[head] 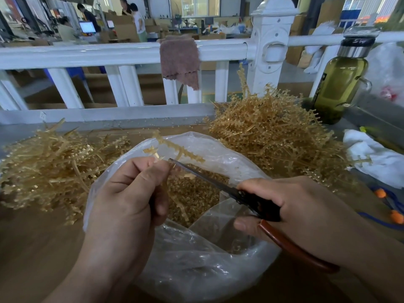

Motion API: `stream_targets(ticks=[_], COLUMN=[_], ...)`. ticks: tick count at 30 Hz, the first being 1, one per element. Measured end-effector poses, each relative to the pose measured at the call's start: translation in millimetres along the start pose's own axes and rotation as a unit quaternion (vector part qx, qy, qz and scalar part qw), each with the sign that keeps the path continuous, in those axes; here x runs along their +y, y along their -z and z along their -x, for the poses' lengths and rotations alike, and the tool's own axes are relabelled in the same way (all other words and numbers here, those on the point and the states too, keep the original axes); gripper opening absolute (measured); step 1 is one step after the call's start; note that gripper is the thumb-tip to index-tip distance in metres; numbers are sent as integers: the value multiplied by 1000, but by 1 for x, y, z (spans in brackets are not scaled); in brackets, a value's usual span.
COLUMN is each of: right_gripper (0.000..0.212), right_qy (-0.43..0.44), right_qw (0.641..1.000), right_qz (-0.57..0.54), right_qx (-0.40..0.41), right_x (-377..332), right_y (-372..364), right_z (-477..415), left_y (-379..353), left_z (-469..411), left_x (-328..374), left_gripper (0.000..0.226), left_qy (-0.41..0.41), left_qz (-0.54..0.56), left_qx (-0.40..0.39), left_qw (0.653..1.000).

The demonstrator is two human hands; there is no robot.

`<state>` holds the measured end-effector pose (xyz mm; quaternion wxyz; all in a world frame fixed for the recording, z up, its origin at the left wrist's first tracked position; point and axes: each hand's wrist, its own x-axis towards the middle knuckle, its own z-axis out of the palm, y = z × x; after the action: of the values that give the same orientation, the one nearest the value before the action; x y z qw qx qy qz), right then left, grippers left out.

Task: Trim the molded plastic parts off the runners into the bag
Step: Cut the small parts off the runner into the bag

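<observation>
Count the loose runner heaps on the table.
2. Left heap lies left of the bag; right heap lies right of it, before the green bottle. The bag may hide more.

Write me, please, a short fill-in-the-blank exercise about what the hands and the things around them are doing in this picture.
1. The right hand holds the cutters, blades aimed at the ____ that the left hand pinches.
2. Both hands work above the open clear ____.
3. A pink cloth hangs over the white ____.
4. The bottle stands to the ____ of the taller pile.
Missing words: runner; bag; railing; right.
</observation>
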<state>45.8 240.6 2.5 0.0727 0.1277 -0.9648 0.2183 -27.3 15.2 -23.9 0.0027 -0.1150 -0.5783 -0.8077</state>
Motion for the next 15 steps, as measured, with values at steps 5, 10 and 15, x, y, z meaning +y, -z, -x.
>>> stream_targets(ticks=[5, 10, 15], right_gripper=[41, 42, 46], right_qy=[2, -3, -2], right_qw=[1000, 1000, 1000], right_qz=[9, 12, 29], right_qx=[3, -4, -8], right_x=[0, -2, -4], right_y=[1, 1, 2], right_z=[0, 1, 1], left_y=[-1, -2, -2], left_z=[1, 1, 1], left_x=[0, -1, -1], left_gripper=[11, 8, 10], left_qy=[-21, -17, -15], left_qz=[34, 39, 31], left_qx=[-16, -11, 0], left_qw=[999, 999, 999])
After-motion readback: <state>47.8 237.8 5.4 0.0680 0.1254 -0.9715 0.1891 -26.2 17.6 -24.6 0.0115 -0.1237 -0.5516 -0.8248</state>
